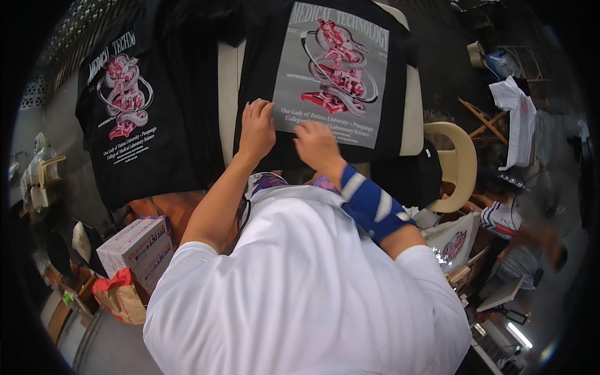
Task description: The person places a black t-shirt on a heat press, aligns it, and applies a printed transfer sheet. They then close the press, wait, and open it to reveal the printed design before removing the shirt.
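A black T-shirt [256, 81] lies spread on a pale board [414, 112] in front of me. On its front is a grey, semi-clear printed sheet [294, 50] with a pink-and-silver design and pale lettering. My left hand [257, 130] rests on the shirt by the sheet's lower left corner, fingers extended, holding nothing. My right hand [317, 146], a little blurred, has its fingers curled at the sheet's lower edge. Whether they pinch the edge is hidden. To the left lies a second black T-shirt [169, 125] with the same design.
A beige plastic chair [465, 165] stands close on the right. White boxes [134, 250] and a red-and-tan bag [122, 297] sit at lower left. Another person [519, 244] is at the right. Behind them all, a white shirt [515, 119] lies at the upper right.
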Action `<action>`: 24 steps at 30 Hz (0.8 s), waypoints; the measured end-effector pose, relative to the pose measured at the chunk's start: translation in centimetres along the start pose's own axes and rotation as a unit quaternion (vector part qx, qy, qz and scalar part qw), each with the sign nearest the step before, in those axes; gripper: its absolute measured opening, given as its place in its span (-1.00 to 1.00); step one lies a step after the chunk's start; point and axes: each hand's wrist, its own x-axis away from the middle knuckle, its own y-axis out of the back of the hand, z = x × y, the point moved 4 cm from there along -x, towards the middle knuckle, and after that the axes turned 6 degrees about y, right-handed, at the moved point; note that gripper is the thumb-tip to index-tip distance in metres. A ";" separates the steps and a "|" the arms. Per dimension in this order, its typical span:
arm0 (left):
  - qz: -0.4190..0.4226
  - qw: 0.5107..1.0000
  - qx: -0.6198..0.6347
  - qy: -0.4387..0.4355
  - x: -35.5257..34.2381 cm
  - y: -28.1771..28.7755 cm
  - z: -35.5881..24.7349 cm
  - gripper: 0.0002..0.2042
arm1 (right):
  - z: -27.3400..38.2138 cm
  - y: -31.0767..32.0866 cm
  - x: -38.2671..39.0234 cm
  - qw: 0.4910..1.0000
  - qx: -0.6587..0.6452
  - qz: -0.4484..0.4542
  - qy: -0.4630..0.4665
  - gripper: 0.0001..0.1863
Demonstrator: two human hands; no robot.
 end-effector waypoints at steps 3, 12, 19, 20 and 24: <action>-0.011 1.000 -0.025 0.011 1.0 -1.2 2.1 -0.53 | 1.7 -3.9 -3.9 0.985 0.133 0.086 0.063 -0.73; -0.012 0.998 0.003 0.063 2.0 -0.8 2.9 -0.45 | -3.0 -4.3 -5.0 0.970 -0.199 0.008 -0.143 -0.69; 0.014 0.997 -0.068 0.037 1.6 -1.0 2.6 -0.44 | -6.9 -3.1 -5.4 0.930 -0.227 -0.098 -0.270 -0.75; 0.016 0.997 -0.070 0.034 1.6 -0.9 2.6 -0.45 | -8.1 -3.4 -5.4 0.922 -0.203 -0.106 -0.311 -0.75; 0.023 0.997 -0.069 0.037 1.5 -0.8 2.5 -0.45 | -16.6 -1.2 -6.7 0.905 -0.070 -0.209 -0.363 -0.71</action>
